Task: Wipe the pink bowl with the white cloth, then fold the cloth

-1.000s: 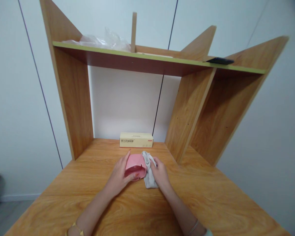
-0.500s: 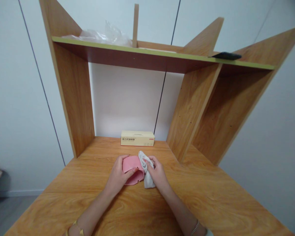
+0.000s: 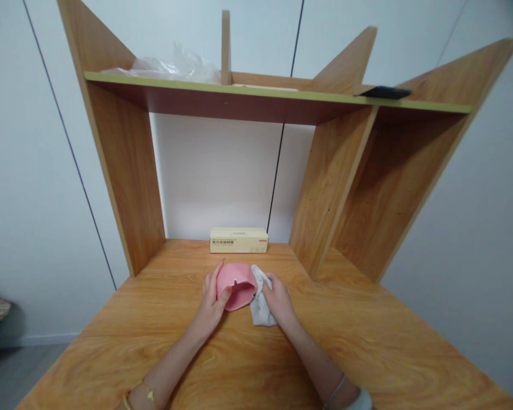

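Observation:
A pink hollow container [image 3: 236, 273] with notches in its rim is tipped so that its opening faces me. My left hand [image 3: 212, 295] grips it from the left side, thumb near the rim and fingers round the far side. A light grey cloth [image 3: 261, 304] is bunched in my right hand [image 3: 279, 299], closed round it. The cloth touches the container's right side, and its lower end hangs toward the tabletop. My right fingertips are partly hidden in the cloth.
Behind my hands a pale yellow box [image 3: 238, 241] stands on the wooden desk [image 3: 256, 364]. Above is a shelf [image 3: 222, 95] with a clear plastic bag [image 3: 175, 67] and a flat dark object [image 3: 385, 92]. An upright wooden panel [image 3: 336, 193] rises at right.
The pink container has turned in my left hand, its opening now facing more toward me. My right hand has shifted slightly right, and the cloth is less tightly folded.

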{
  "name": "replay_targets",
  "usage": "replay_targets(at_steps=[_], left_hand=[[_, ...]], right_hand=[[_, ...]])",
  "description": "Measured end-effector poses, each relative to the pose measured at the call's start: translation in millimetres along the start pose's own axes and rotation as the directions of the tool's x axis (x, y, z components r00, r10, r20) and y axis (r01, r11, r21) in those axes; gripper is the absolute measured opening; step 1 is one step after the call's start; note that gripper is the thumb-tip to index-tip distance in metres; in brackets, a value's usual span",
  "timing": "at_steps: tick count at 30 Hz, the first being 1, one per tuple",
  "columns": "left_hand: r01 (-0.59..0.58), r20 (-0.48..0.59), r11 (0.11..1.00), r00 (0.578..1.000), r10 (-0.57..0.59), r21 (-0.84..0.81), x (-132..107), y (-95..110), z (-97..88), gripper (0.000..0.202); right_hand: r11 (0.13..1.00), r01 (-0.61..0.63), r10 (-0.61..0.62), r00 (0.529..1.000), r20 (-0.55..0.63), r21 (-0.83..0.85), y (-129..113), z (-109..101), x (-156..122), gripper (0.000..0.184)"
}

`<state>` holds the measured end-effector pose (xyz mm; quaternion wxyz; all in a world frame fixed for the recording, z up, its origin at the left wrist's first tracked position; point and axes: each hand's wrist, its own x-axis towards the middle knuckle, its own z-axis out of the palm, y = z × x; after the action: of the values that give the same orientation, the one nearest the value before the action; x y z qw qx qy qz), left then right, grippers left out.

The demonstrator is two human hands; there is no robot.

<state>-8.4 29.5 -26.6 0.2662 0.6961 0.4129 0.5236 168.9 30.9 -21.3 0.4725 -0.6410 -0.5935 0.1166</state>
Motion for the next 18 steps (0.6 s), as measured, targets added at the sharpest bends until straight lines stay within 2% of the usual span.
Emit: replay_targets(at_steps=[4,8,14,18], left_hand=[[0.028,0.086,0.999,0.996,-0.031,0.037,-0.6,-3.2,1.0,0.052],[0.018,0.177,1.0,0.984,-0.019,0.009,2.2,0.0,-3.3,0.052],[-0.003,0.218,1.0,0.976,-0.003,0.03,7.8,5.8,-12.9,0.058],[-0.01,0.256,0.997,0.967,-0.012,0.082,6.6,10.8,-18.1,0.062]], right_hand=[[0.996,0.072,-0.068,0.995,-0.07,0.05,-11.6,-11.2,2.8,0.03],[0.987,0.163,-0.161,0.979,-0.128,0.006,-18.5,-18.1,3.7,0.029],[0.999,0.035,-0.037,0.994,-0.1,-0.019,1.7,-15.8,7.9,0.025],[1.0,0.029,-0.029,0.994,-0.109,-0.002,7.9,-17.0,11.6,0.024]])
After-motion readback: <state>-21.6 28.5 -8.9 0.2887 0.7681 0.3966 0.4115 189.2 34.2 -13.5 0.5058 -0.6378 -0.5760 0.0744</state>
